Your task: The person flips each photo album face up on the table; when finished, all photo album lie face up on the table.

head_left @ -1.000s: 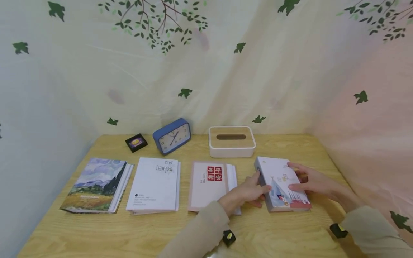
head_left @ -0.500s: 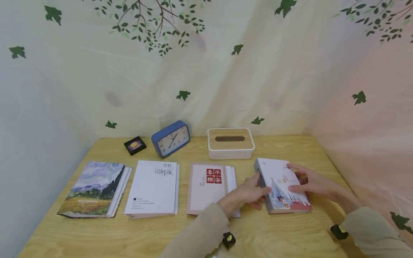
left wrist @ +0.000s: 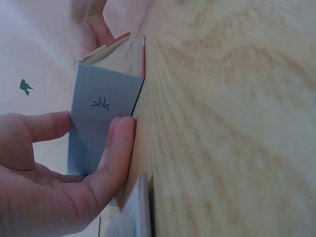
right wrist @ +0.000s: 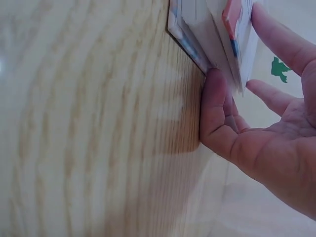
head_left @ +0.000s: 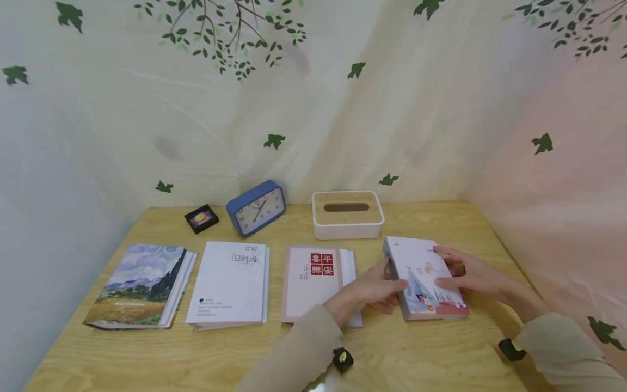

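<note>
A thick book point(head_left: 421, 277) with a tent drawing on its white cover lies on the right part of the table. My left hand point(head_left: 369, 288) holds its spine side, the thumb on the cover edge and the fingers along the grey-blue spine point(left wrist: 94, 133). At the opposite side, my right hand point(head_left: 470, 272) grips the page edge. In the right wrist view, fingers point(right wrist: 217, 108) reach the bottom cover while others touch the top one. The pages point(right wrist: 202, 34) show between the covers. Left of this book lies a pink-edged book point(head_left: 313, 283) with red squares, partly covered by my left arm.
Further left lie a white book point(head_left: 227, 283) and a book with a painted landscape point(head_left: 137, 286). Along the back stand a white tissue box point(head_left: 348, 223) with a wooden lid, a blue clock point(head_left: 257, 209) and a small black square item point(head_left: 201, 219). Patterned cloth point(head_left: 318, 136) hangs behind.
The head view shifts slightly. Both hands keep their hold on the tent-cover book, and the other things stay in place.
</note>
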Action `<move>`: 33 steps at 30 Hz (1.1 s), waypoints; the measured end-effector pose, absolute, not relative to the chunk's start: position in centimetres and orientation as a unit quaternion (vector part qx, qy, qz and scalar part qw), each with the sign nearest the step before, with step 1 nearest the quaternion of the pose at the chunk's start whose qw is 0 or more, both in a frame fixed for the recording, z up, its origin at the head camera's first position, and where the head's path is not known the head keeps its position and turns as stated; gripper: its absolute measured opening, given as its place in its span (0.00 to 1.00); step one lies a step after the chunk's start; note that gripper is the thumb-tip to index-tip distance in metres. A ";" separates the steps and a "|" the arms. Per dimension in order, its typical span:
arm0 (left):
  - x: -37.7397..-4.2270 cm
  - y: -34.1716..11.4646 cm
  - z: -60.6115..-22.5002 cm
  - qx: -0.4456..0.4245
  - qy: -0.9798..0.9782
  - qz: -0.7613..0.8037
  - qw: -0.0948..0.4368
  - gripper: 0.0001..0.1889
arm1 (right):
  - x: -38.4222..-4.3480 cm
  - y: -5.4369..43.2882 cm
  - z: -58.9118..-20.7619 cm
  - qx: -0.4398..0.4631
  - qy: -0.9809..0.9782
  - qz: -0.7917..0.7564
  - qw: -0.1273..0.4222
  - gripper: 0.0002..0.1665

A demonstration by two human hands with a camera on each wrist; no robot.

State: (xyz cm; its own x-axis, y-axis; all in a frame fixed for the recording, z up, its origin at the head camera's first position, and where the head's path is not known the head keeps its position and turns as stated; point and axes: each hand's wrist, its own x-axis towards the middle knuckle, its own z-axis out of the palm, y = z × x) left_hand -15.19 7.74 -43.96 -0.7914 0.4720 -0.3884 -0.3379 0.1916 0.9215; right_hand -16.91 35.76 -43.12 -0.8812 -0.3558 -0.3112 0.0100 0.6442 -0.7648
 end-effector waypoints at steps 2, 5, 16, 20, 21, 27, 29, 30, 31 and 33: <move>-15.3 7.5 -43.8 0.054 0.711 0.625 0.318 0.30 | -16.8 35.9 -43.2 -0.108 0.878 -0.415 0.214 0.53; -15.3 7.2 -43.5 0.089 0.748 0.587 0.296 0.27 | -16.5 35.9 -43.1 -0.110 0.880 -0.416 0.200 0.51; -15.1 5.0 -42.0 0.201 0.855 0.433 0.200 0.34 | -14.8 34.5 -41.5 -0.171 0.916 -0.347 0.107 0.37; -15.1 3.2 -40.3 0.253 0.913 0.299 0.111 0.36 | -14.6 33.6 -39.5 -0.212 0.921 -0.326 0.002 0.27; -15.2 2.6 -39.8 0.275 0.921 0.266 0.074 0.35 | -14.5 33.3 -38.8 -0.219 0.923 -0.315 -0.032 0.26; -16.1 -2.8 -37.4 0.383 0.894 0.155 -0.171 0.22 | -14.5 32.3 -35.0 -0.244 0.916 -0.259 -0.187 0.28; -16.5 -4.9 -36.9 0.394 0.881 0.148 -0.218 0.20 | -14.5 32.1 -34.1 -0.243 0.917 -0.239 -0.209 0.31; -16.6 -6.0 -36.6 0.395 0.877 0.139 -0.235 0.20 | -14.5 32.0 -33.7 -0.241 0.918 -0.230 -0.217 0.31; -16.7 -7.2 -36.3 0.390 0.878 0.127 -0.245 0.21 | -14.6 32.0 -33.4 -0.240 0.919 -0.216 -0.225 0.32; -16.9 -9.5 -35.7 0.375 0.888 0.107 -0.242 0.23 | -14.8 31.9 -33.0 -0.238 0.924 -0.185 -0.235 0.33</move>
State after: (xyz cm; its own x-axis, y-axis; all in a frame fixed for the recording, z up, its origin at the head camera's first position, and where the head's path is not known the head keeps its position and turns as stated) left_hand -16.95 -9.50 -35.67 -0.6016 0.6150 0.5097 0.7183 0.6957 0.0083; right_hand -14.84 31.92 -32.97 -0.7765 -0.3534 0.5216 -0.5267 0.8185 -0.2295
